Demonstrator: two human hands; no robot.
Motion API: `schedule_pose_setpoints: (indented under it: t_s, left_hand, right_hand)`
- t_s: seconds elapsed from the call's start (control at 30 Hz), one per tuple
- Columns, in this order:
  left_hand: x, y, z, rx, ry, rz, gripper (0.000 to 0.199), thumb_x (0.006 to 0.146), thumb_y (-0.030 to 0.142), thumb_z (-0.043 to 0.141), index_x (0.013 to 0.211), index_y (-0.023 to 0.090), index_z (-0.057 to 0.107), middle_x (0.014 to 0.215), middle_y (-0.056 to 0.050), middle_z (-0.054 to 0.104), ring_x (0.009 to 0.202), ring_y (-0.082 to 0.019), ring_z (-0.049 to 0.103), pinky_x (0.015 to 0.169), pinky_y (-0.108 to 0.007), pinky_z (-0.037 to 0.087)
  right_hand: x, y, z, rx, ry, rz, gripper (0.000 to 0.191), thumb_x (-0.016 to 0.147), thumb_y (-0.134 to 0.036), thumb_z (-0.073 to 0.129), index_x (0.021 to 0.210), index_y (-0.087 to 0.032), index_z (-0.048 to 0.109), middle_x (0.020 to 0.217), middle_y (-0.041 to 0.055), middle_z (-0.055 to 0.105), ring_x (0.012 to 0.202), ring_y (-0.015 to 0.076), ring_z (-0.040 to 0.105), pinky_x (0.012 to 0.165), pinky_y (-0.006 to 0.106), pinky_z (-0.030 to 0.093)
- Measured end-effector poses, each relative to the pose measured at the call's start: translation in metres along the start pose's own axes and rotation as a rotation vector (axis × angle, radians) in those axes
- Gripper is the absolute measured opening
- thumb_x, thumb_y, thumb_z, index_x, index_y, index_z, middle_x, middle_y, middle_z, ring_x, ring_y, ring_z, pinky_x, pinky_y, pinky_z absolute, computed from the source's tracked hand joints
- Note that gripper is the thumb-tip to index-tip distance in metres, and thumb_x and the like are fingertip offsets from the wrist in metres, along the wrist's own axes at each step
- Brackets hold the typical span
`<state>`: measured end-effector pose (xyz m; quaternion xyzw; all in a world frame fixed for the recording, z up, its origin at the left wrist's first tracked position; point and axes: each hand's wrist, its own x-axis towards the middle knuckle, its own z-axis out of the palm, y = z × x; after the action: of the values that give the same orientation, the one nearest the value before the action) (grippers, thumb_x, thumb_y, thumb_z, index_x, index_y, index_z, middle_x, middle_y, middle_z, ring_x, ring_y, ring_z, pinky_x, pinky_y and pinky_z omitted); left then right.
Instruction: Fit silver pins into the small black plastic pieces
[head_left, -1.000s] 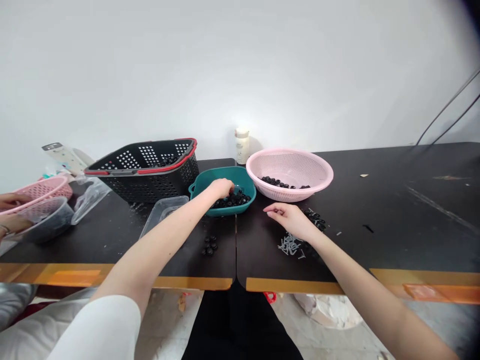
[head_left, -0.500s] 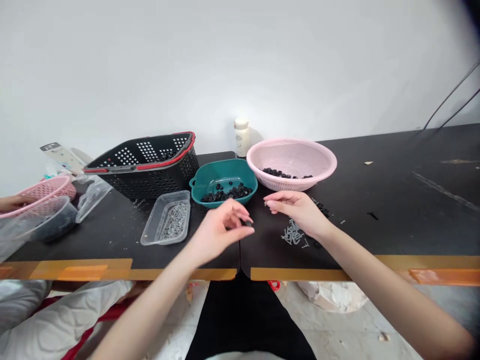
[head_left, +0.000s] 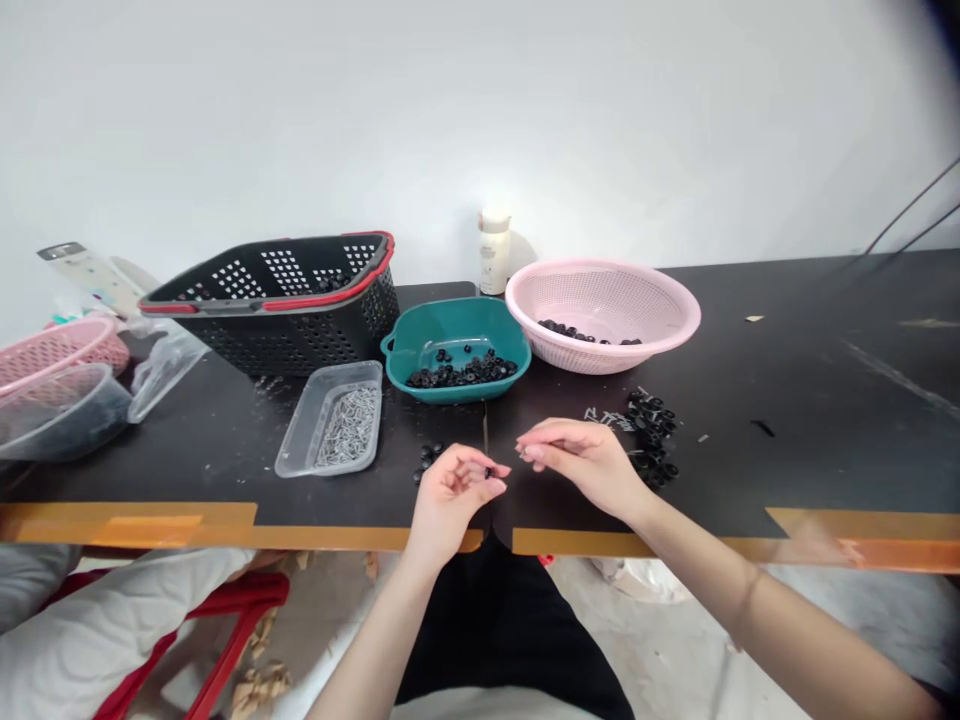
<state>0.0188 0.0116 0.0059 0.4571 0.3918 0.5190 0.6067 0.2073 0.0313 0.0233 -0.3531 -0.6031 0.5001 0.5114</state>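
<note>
My left hand (head_left: 455, 497) is closed, pinching a small round black plastic piece (head_left: 488, 473) between thumb and fingers. Just across from it, my right hand (head_left: 581, 460) pinches a tiny metal screw (head_left: 520, 451), mostly hidden by the fingertips. The two hands are close but apart, above the seam of the dark table. Several loose black pieces (head_left: 428, 455) lie beside my left hand. Beyond my right hand is a heap of black pieces with screws in them (head_left: 654, 430), and some loose screws (head_left: 611, 417) lie partly hidden behind it.
A teal basin (head_left: 450, 318) with black pieces stands ahead, beside a clear tray (head_left: 296, 440) of screws. Behind are a black basket (head_left: 292, 340), a white bottle (head_left: 494, 252) and a pink colander (head_left: 607, 362). Far left, a person's leg (head_left: 112, 630) shows below the table edge.
Both hands have come nearer the table's front edge, and their fingertips are closer together. The view has tilted down a little. The other person's hand at far left has left the view.
</note>
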Motion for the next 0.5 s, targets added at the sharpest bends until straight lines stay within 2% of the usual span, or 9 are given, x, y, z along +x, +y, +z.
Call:
schedule_pose_setpoints:
  t_s: [0.1, 0.2, 0.3, 0.37, 0.5]
  left_hand:
    - [-0.001, 0.002, 0.000, -0.080, 0.010, -0.051, 0.022, 0.061, 0.012, 0.080, 0.073, 0.016, 0.061, 0.073, -0.003, 0.076, 0.064, -0.013, 0.069, 0.066, -0.023, 0.055]
    - [-0.002, 0.002, 0.001, -0.079, 0.028, -0.007, 0.022, 0.058, 0.011, 0.081, 0.069, 0.016, 0.062, 0.064, -0.001, 0.073, 0.060, -0.014, 0.069, 0.061, -0.023, 0.055]
    - [-0.001, 0.001, 0.001, -0.032, 0.066, 0.083, 0.022, 0.054, 0.009, 0.082, 0.066, 0.016, 0.065, 0.054, 0.004, 0.064, 0.049, -0.009, 0.060, 0.052, -0.018, 0.050]
    - [0.000, 0.000, 0.000, -0.009, 0.065, 0.093, 0.023, 0.052, 0.010, 0.083, 0.067, 0.016, 0.066, 0.055, 0.005, 0.063, 0.050, -0.009, 0.060, 0.051, -0.018, 0.049]
    - [-0.002, -0.003, 0.000, 0.007, 0.046, 0.027, 0.023, 0.055, 0.015, 0.084, 0.070, 0.017, 0.066, 0.062, 0.001, 0.069, 0.057, -0.013, 0.065, 0.057, -0.022, 0.053]
  right_hand:
    - [-0.002, -0.004, 0.007, -0.001, -0.035, -0.036, 0.004, 0.078, -0.024, 0.076, 0.081, -0.024, 0.078, 0.079, 0.0031, 0.074, 0.058, 0.0133, 0.064, 0.054, 0.025, 0.055]
    - [-0.003, -0.007, 0.013, -0.080, -0.088, -0.114, 0.004, 0.081, -0.025, 0.074, 0.081, -0.023, 0.077, 0.079, 0.0041, 0.073, 0.067, 0.0158, 0.066, 0.061, 0.027, 0.056]
    - [-0.003, -0.008, 0.015, -0.174, -0.141, -0.170, 0.007, 0.085, -0.024, 0.070, 0.083, -0.022, 0.077, 0.082, 0.0046, 0.073, 0.072, 0.0164, 0.067, 0.068, 0.028, 0.055]
    - [-0.004, -0.008, 0.016, -0.197, -0.149, -0.189, 0.008, 0.086, -0.023, 0.068, 0.085, -0.022, 0.076, 0.083, 0.0046, 0.073, 0.073, 0.0163, 0.068, 0.069, 0.028, 0.055]
    - [-0.006, -0.009, 0.017, -0.246, -0.131, -0.227, 0.009, 0.086, -0.019, 0.066, 0.085, -0.023, 0.074, 0.082, 0.0040, 0.073, 0.072, 0.0168, 0.067, 0.066, 0.028, 0.054]
